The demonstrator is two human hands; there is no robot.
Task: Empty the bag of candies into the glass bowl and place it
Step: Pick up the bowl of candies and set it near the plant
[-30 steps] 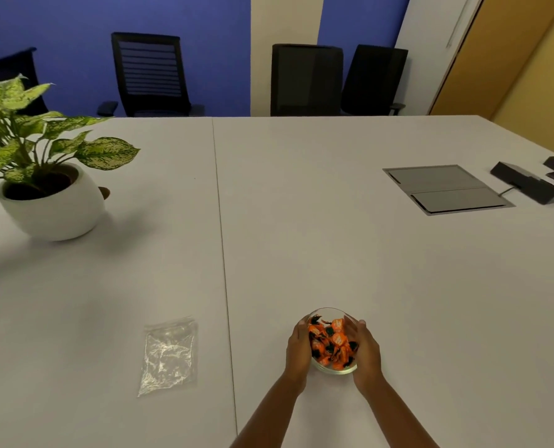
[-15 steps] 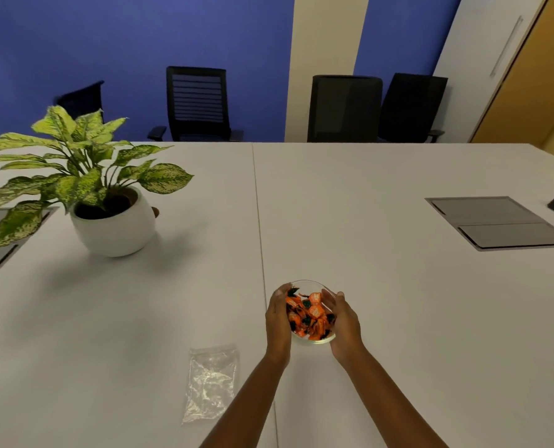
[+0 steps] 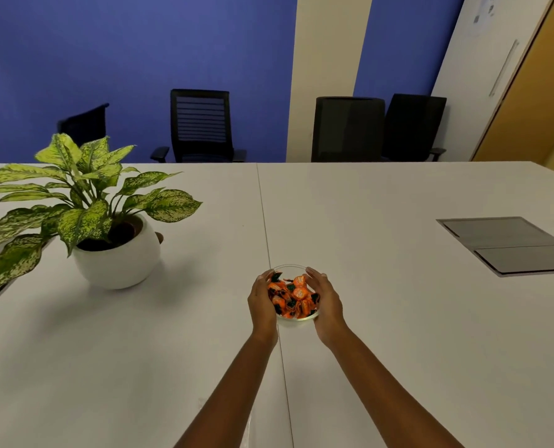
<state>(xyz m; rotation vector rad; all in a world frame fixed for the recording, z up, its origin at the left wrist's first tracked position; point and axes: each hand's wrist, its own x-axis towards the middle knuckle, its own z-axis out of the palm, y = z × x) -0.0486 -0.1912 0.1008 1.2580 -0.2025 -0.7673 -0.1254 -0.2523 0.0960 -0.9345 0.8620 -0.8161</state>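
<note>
A small glass bowl full of orange and dark green wrapped candies is on the white table near its centre seam. My left hand cups the bowl's left side and my right hand cups its right side. Both arms reach forward from the bottom of the view. The empty clear plastic bag is almost hidden under my left forearm at the bottom edge.
A potted plant in a round white pot stands to the left of the bowl. A grey floor-box lid is set in the table at the right. Black office chairs line the far edge.
Both hands have carried the bowl away from me toward the table's middle. The view has tilted up, so the empty bag has slid to the bottom edge.
</note>
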